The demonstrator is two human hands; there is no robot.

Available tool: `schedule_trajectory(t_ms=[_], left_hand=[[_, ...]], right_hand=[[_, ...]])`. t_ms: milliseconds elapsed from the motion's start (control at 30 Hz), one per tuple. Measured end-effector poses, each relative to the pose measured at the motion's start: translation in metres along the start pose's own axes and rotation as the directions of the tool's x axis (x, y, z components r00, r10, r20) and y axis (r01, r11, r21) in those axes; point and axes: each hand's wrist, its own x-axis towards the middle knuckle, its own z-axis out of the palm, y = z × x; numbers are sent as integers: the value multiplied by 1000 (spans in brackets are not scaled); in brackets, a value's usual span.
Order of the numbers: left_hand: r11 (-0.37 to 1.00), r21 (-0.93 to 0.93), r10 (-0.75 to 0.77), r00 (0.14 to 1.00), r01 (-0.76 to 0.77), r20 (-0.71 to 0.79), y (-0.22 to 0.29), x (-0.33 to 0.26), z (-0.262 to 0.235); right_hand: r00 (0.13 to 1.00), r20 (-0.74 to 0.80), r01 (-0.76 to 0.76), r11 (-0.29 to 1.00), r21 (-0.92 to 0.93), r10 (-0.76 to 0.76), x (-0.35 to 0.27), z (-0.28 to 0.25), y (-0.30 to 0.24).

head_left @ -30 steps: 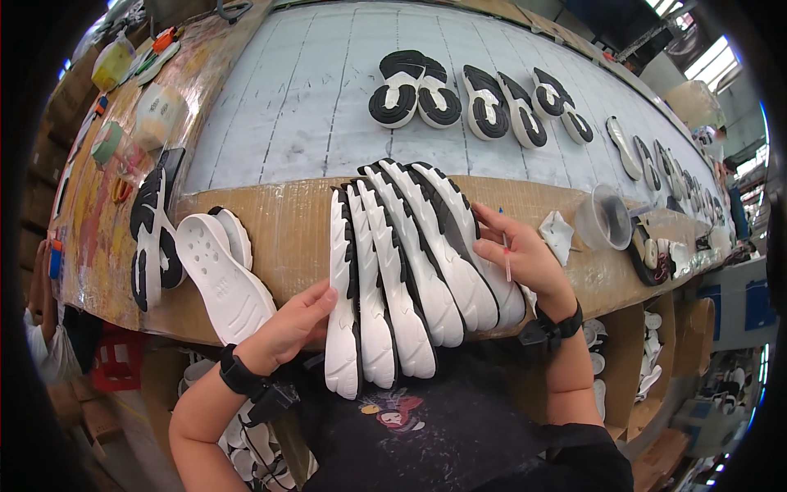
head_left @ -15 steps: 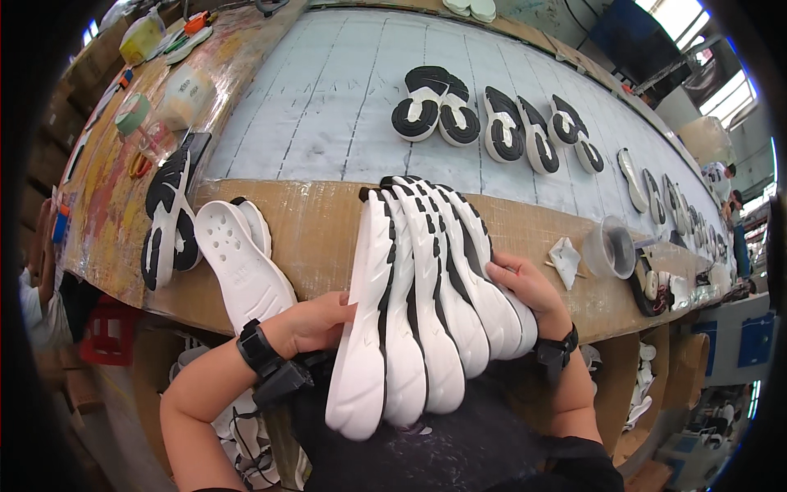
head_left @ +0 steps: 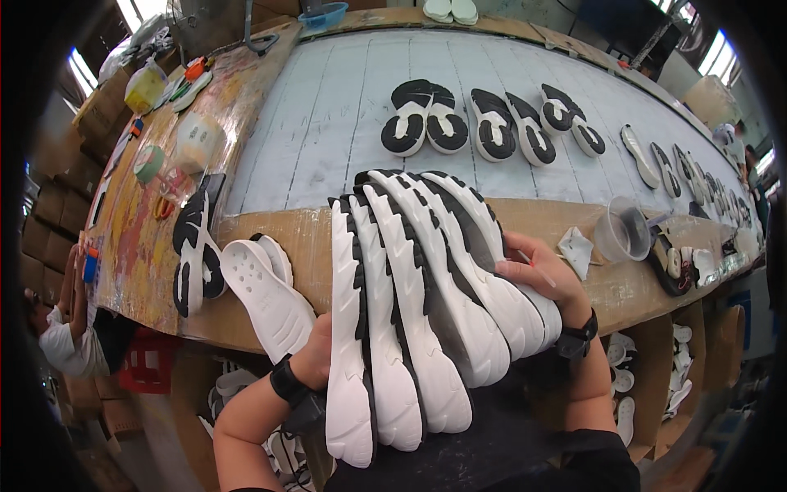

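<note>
Soles (head_left: 410, 303) fanned; tub (head_left: 198, 141) print blurred.

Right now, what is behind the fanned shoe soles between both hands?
Brown tabletop and black shirt show past the fanned shoe soles; fingertips of the left hand and anything else directly behind are covered.

The soles (head_left: 418, 328), bunched at their tops half a second ago, are fanned out again. The left hand (head_left: 318, 348) has slipped mostly behind the leftmost sole, its thumb now hidden. By the right hand (head_left: 534, 264) a thin stick (head_left: 544, 276) shows again. A blue basin (head_left: 324, 15) has come into view.
</note>
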Motion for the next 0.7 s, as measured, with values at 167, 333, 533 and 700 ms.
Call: schedule_trajectory(t_ms=[167,333,533,700], left_hand=[[1000,-13,7,999,-6,38,-8,4,6],[999,-49,-19,997,23,76,-18,11,4],[999,-48,-13,996,17,83,-25,8,-6],[996,-88,28,990,-16,138,-24,11,4]], right_hand=[[997,-73,-22,997,81,28,-18,1,-4],[996,-71,59,998,-34,-62,-31,9,-11],[983,-172,32,984,-176,-62,-39,7,-30],[836,-464,116,921,-371,-292,-59,7,-53]])
